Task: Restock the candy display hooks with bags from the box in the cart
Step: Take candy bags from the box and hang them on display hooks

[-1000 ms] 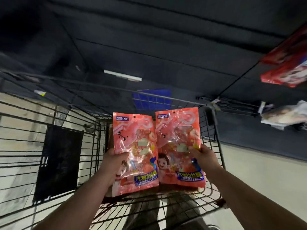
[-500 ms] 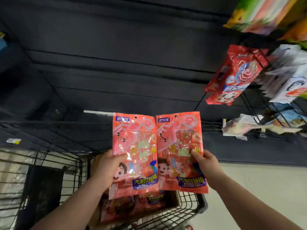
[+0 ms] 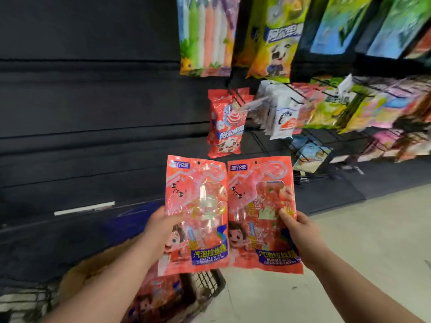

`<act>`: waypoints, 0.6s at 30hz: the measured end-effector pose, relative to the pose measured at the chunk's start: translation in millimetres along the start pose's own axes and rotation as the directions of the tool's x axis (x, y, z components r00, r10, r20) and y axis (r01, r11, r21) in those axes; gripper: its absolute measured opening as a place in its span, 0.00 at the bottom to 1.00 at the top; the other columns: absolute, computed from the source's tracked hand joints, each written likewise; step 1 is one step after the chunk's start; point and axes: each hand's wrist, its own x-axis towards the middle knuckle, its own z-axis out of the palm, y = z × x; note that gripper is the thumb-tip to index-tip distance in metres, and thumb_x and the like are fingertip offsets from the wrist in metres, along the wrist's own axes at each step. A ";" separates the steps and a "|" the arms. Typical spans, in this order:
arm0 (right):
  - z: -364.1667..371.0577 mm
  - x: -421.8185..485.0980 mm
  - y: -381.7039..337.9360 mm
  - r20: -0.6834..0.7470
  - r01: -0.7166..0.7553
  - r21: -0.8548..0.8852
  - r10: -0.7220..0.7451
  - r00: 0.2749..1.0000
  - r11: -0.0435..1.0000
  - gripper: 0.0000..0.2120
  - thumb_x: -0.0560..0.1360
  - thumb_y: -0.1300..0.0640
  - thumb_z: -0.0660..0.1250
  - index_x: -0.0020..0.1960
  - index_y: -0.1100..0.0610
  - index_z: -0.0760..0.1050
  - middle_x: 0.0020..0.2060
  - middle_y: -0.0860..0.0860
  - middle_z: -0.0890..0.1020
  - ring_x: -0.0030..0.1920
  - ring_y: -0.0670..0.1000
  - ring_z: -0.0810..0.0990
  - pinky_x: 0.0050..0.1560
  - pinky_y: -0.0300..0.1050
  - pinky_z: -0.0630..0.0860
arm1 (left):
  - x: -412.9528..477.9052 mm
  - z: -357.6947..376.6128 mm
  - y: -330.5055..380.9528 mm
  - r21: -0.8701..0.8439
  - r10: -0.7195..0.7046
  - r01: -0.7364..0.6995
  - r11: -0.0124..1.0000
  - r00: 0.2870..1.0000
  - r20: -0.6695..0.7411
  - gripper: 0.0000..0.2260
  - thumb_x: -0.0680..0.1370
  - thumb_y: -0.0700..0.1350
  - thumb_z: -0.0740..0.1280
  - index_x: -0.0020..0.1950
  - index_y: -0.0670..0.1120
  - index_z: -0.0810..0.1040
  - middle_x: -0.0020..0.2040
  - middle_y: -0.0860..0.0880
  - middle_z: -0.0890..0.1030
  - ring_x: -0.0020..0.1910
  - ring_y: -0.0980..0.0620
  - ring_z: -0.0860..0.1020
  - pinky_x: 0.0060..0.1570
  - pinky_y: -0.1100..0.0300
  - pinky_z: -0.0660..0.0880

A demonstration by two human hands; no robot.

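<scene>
Change: a second ago both bags hung over the cart's wire basket. Now your view has swung up, and they stand before the display, just below the red lollipop bags.
Meaning: the pick looks done, so hanging comes next, I judge.
Left hand: fingers curled round the left edge of the left candy bag, thumb on its front.
Right hand: grips the right candy bag by its right edge the same way.
Bags: upright, side by side, inner edges meeting, hang holes at the top uncovered.
Box: low left in the cart, with more pink bags inside.
Edges: wire hooks jut out toward you, crowded with packets up and to the right — mind the bag tops under the red ones.
Room: bare dark wall panel to the left, open floor to the lower right.
</scene>
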 end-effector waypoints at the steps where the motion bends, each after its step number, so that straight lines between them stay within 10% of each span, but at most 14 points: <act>1: -18.4 -0.5 1.0 -0.016 0.004 0.007 -0.004 1.000 1.000 0.07 0.77 0.50 0.65 0.48 0.54 0.76 0.47 0.57 0.84 0.49 0.61 0.83 0.55 0.62 0.78 | -6.7 18.1 -0.1 0.018 0.004 -0.004 1.000 1.000 0.017 0.08 0.73 0.33 0.70 0.46 0.45 0.78 0.40 0.46 0.82 0.39 0.47 0.79 0.40 0.57 0.74; 7: -122.8 -8.4 7.4 -0.068 0.033 0.090 -0.027 0.997 0.995 0.10 0.78 0.52 0.65 0.53 0.58 0.77 0.44 0.56 0.84 0.43 0.57 0.84 0.44 0.51 0.81 | -44.2 121.4 -9.5 0.059 0.027 -0.035 0.998 0.992 0.125 0.08 0.74 0.32 0.68 0.48 0.44 0.78 0.44 0.43 0.82 0.41 0.45 0.80 0.41 0.56 0.74; 18: -267.5 6.5 22.3 -0.173 0.071 0.083 -0.055 0.983 0.994 0.10 0.77 0.51 0.66 0.48 0.59 0.78 0.42 0.59 0.85 0.45 0.61 0.84 0.52 0.61 0.80 | -89.2 256.2 -31.0 0.109 0.080 -0.103 0.989 0.977 0.199 0.08 0.73 0.33 0.70 0.49 0.43 0.81 0.38 0.48 0.86 0.42 0.45 0.81 0.47 0.54 0.76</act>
